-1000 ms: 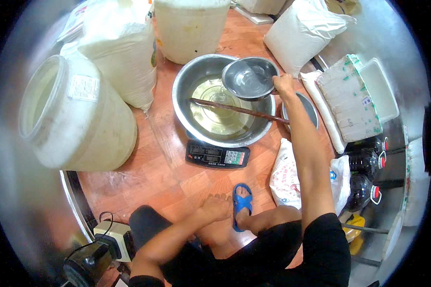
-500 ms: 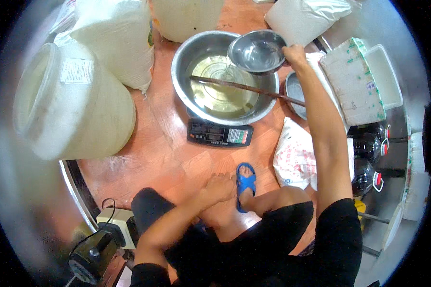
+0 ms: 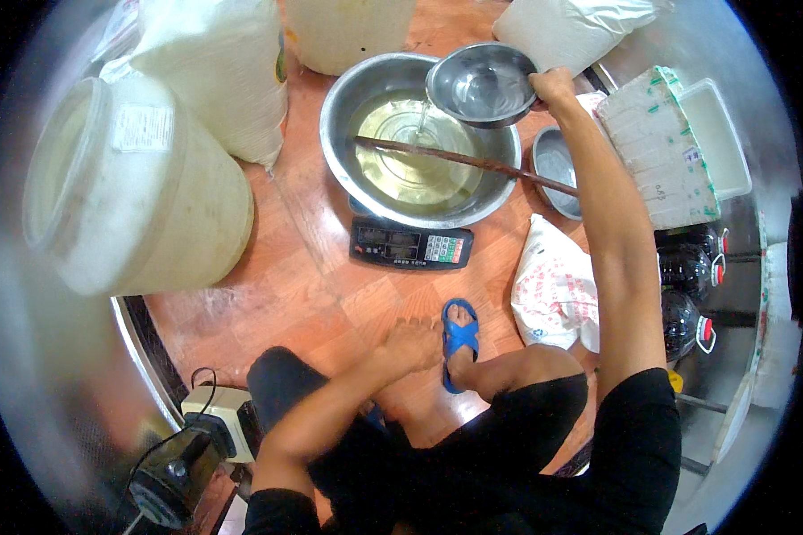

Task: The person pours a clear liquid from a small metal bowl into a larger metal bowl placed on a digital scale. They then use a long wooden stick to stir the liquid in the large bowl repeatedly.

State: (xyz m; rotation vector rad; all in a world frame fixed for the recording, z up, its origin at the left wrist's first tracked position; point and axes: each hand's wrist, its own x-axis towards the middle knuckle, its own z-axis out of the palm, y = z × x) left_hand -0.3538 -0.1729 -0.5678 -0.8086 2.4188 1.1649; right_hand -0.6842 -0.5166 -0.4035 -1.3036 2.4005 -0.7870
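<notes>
R hand (image 3: pixel 555 87) tipping bowl (image 3: pixel 482 85) over basin (image 3: pixel 337 152); L hand (image 3: pixel 412 345) idle

R hand clamped on bowl's R edge; bowl tilted, just L of it, thin stream (image 3: pixel 425 116) falling into basin below. L hand well apart from R, nothing visible in it, fingers loose nr sandal (image 3: pixel 461 337). Stick (image 3: pixel 437 153) lies over basin rim, outer end nr R forearm; contact unclear. Risks: wet grip slipping or too quick a tilt -> splash/overpour; forearm dropping cd knock stick. Basin seems to sit on scale (image 3: pixel 410 245), fwd of L hand; a bump cd skew reading.
</notes>
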